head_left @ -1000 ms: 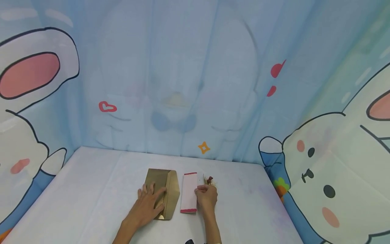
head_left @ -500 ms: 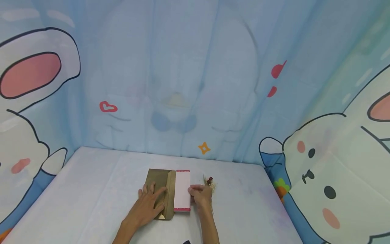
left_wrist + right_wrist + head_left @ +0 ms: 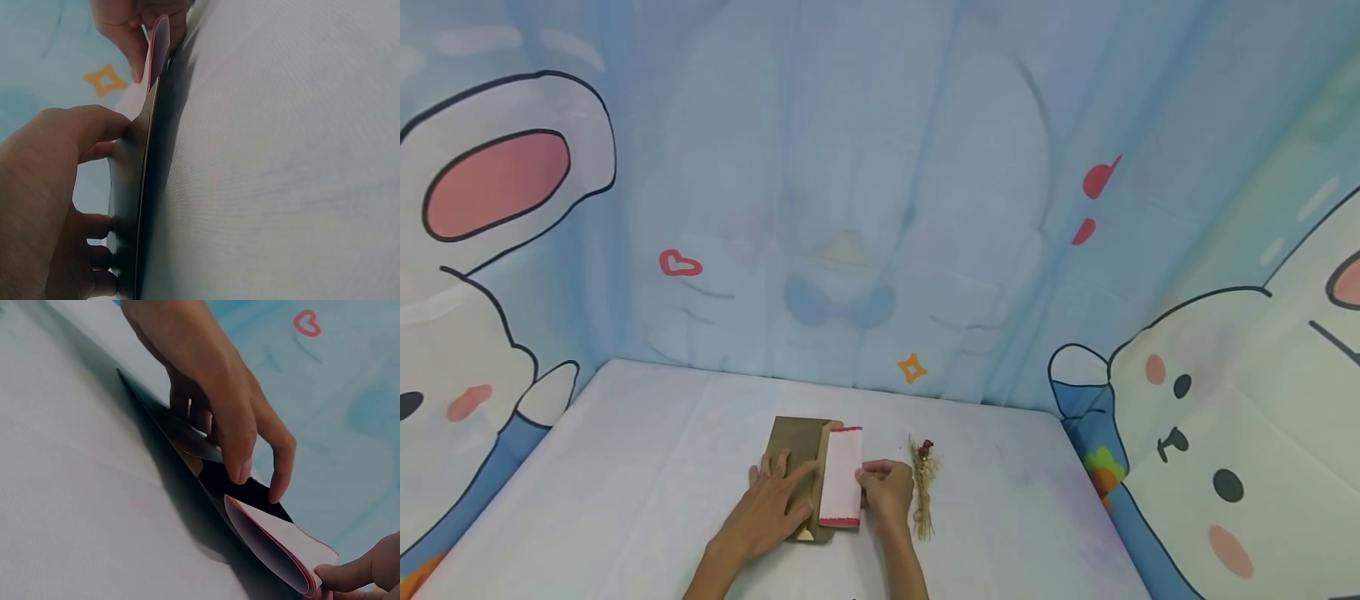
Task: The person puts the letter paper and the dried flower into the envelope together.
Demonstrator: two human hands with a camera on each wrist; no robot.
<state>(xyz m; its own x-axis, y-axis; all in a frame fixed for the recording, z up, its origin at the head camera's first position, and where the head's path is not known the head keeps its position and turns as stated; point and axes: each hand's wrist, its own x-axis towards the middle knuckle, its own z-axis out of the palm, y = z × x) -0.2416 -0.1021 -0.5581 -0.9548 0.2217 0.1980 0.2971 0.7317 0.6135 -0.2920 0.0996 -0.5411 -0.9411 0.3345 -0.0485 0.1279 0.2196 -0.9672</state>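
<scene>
A gold envelope (image 3: 797,435) lies on the white table with its flap side up. My left hand (image 3: 766,507) rests on it with fingers spread, the thumb and index finger near the flap's fold. A folded pale pink card (image 3: 841,477) with red edges overlaps the envelope's right part. My right hand (image 3: 887,492) pinches the card's right edge between thumb and fingers. In the right wrist view, the card (image 3: 275,540) bows open slightly at its near end, its front part over the dark envelope (image 3: 228,481).
A small bunch of dried flowers (image 3: 924,487) with a dark red bloom lies just right of my right hand. The white-covered table (image 3: 1022,500) meets a blue curtain (image 3: 850,167) printed with rabbits at its back edge.
The card has moved left from the bare table onto the envelope's open flap, carried by my right hand. The dried flowers are now uncovered. My left hand stays on the envelope.
</scene>
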